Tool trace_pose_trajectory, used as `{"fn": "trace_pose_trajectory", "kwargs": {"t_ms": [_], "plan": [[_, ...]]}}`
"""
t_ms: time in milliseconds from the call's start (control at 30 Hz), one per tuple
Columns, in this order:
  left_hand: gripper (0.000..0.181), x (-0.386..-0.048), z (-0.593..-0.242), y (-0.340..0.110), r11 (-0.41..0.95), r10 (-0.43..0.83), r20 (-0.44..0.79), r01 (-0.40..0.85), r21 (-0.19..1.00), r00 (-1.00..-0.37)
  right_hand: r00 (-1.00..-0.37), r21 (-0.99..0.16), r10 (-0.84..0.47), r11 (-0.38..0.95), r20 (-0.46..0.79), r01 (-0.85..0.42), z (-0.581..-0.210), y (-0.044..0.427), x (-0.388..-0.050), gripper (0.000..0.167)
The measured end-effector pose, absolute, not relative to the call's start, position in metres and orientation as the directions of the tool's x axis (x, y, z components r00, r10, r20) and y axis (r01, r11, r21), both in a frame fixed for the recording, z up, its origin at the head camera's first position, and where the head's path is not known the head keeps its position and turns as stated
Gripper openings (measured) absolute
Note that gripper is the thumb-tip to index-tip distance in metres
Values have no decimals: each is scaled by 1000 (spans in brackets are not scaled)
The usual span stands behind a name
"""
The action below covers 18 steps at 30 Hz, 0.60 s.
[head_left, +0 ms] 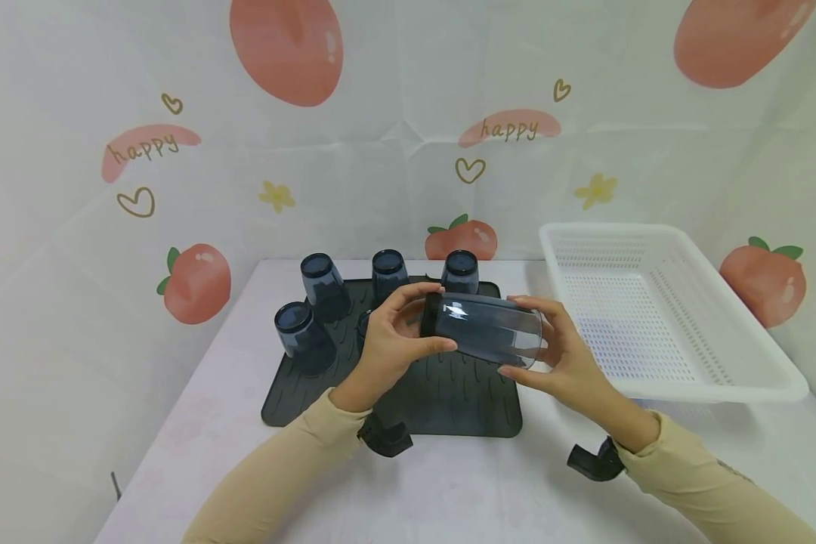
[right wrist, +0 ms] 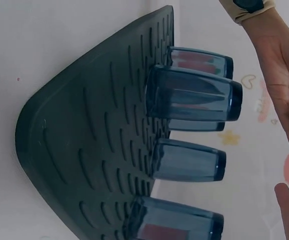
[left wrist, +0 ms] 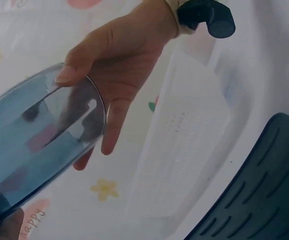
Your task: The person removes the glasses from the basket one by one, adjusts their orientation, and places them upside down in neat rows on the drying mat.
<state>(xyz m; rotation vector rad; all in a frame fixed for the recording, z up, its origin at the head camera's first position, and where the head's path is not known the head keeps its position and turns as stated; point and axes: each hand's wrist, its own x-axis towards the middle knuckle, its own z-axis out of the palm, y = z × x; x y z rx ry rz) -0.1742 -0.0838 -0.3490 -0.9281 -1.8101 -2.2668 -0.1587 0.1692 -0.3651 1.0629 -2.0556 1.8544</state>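
A blue-tinted drinking glass (head_left: 483, 326) lies sideways in the air over the drying mat (head_left: 449, 408), held between both hands. My left hand (head_left: 393, 332) grips its dark, thick base, thumb in front and fingers behind. At the clear rim end, my right hand (head_left: 566, 353) pinches the glass between thumb and fingers. The left wrist view shows the glass (left wrist: 34, 140) with the right hand (left wrist: 119, 65) around its rim. Several matching glasses stand upside down on the mat, among them a front-left glass (head_left: 304, 340) and a back-right glass (head_left: 461, 273).
A white perforated plastic basket (head_left: 741, 389) stands on the right of the white table (head_left: 449, 491). Behind the table hangs a white cloth (head_left: 381, 174) printed with fruit, hearts and flowers. In the right wrist view, upturned glasses (right wrist: 194, 92) line the mat (right wrist: 64, 125).
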Motion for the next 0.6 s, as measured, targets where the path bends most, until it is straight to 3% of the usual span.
{"fn": "trace_pose_trajectory", "kwargs": {"t_ms": [267,600], "plan": [[91,-173,-347,-79,-319,270,529,443,838,-805,-815,-860,-425,141,395,-490,-371,168,-158,87],[91,-176,-348,-76,-344,289,557,458,819,-779,-835,-867,-500,286,228,-408,-372,174,-155,84]]}}
